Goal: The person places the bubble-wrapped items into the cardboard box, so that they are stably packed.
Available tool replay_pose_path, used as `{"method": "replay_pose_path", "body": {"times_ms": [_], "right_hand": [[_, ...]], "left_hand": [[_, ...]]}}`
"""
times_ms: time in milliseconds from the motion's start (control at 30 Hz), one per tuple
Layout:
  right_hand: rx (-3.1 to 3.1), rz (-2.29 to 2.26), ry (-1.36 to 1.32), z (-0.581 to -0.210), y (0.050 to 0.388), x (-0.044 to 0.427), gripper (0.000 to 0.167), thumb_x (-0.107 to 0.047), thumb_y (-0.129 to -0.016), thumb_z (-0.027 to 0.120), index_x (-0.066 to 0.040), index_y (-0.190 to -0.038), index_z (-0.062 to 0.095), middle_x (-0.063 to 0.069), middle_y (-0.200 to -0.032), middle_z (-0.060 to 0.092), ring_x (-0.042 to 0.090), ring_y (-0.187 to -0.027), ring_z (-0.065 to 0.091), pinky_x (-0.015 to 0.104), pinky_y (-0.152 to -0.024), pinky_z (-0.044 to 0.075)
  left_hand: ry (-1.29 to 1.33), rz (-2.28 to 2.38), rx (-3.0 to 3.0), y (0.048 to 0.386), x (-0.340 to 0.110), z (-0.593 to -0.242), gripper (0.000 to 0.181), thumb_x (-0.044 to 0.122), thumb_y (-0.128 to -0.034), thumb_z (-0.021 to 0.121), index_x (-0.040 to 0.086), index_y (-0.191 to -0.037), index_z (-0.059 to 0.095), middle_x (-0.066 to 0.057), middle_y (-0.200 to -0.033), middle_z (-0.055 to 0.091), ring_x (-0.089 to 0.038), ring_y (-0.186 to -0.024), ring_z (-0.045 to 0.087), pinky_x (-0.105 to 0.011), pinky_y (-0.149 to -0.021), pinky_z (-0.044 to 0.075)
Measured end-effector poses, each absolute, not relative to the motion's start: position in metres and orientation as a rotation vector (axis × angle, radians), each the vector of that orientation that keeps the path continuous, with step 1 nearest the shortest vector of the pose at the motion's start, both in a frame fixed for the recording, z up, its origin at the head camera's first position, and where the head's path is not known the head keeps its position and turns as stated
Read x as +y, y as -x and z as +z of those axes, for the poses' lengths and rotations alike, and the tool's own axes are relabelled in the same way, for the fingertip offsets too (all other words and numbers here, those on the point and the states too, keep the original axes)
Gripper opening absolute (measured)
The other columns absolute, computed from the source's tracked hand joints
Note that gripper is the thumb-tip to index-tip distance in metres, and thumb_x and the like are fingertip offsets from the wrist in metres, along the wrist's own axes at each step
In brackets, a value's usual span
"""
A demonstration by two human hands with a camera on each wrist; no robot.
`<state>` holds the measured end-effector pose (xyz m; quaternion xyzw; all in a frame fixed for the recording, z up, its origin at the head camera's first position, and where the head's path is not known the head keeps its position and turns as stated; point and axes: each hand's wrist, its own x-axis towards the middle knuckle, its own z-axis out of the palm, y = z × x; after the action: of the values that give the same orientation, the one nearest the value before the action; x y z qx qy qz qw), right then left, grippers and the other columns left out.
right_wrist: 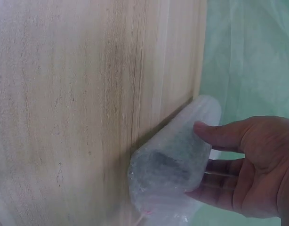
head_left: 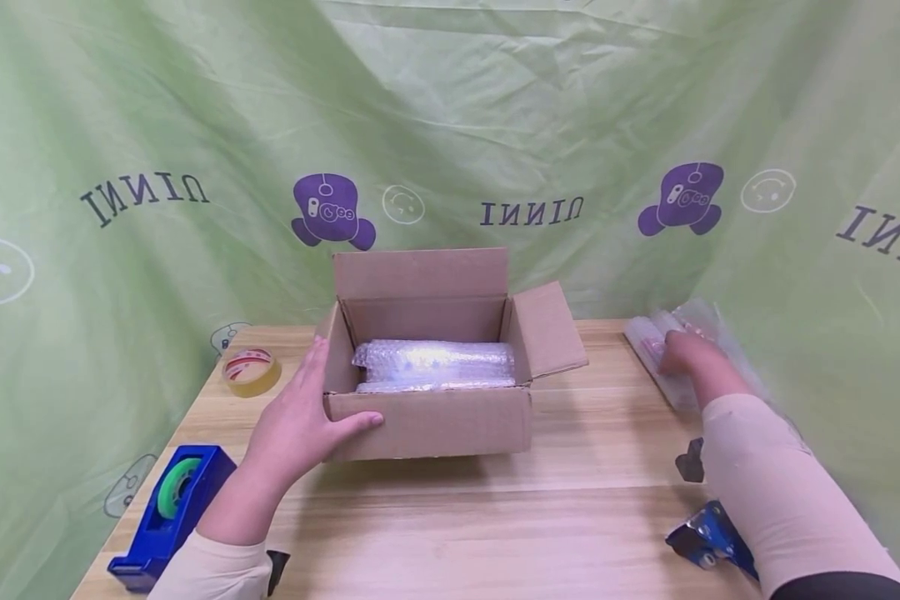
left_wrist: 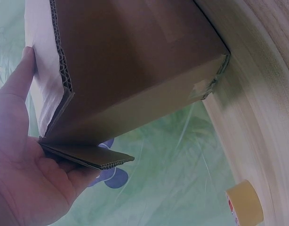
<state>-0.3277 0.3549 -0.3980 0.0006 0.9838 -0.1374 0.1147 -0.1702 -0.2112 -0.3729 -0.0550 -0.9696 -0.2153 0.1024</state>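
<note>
An open cardboard box point(head_left: 429, 427) stands on the wooden table with bubble-wrapped items point(head_left: 438, 362) inside. My left hand point(head_left: 292, 427) grips its near left corner. In the left wrist view, the thumb lies on one flap and the fingers bend around a side flap point(left_wrist: 88, 154). At the table's far right, my right hand point(head_left: 696, 362) holds a rolled piece of bubble wrap point(right_wrist: 168, 174). Seen from the right wrist, the thumb rests on the roll's upper side and the fingertips reach its other side. What the roll contains, if anything, cannot be made out.
Left of the box lies a roll of yellowish tape point(head_left: 252, 373). Nearer on that side is a blue tape dispenser point(head_left: 167, 521) with a green wheel. A blue metal-and-plastic tool point(head_left: 711, 537) lies beside my right forearm. Green printed cloth point(head_left: 450, 125) hangs behind the table.
</note>
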Motion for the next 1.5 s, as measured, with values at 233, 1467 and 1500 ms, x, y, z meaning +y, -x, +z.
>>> {"method": "replay_pose_path", "body": {"times_ms": [233,1467,1500], "right_hand": [[2.917,-0.406,0.1,-0.39,0.331,0.358,0.065,-0.014,-0.077,0.069,0.016,-0.13,0.047,0.046,-0.129,0.043,0.058,-0.112,0.046,0.067,-0.095,0.04],[3.152,-0.494,0.499,-0.224,0.274,0.246,0.058,-0.016,-0.092,0.066,-0.012,-0.147,0.046,0.024,-0.131,0.057,0.041,-0.109,0.059,0.059,-0.084,0.048],[3.16,-0.493,0.518,-0.22,0.271,0.24,0.058,-0.017,-0.092,0.066,-0.014,-0.147,0.046,0.023,-0.132,0.058,0.04,-0.109,0.059,0.058,-0.085,0.048]], "left_hand": [[0.154,-0.643,-2.873,0.171,-0.211,-0.371,0.131,0.086,-0.0672,0.06,0.01,-0.159,0.003,-0.012,-0.165,0.008,-0.042,-0.146,0.026,-0.064,-0.107,0.036],[0.145,-0.645,-2.883,0.171,-0.211,-0.372,0.132,0.087,-0.0665,0.058,0.011,-0.159,0.002,-0.012,-0.165,0.008,-0.044,-0.145,0.027,-0.065,-0.106,0.035],[0.144,-0.645,-2.883,0.171,-0.211,-0.372,0.132,0.087,-0.0665,0.058,0.011,-0.159,0.001,-0.012,-0.165,0.008,-0.044,-0.145,0.027,-0.065,-0.106,0.035]]}}
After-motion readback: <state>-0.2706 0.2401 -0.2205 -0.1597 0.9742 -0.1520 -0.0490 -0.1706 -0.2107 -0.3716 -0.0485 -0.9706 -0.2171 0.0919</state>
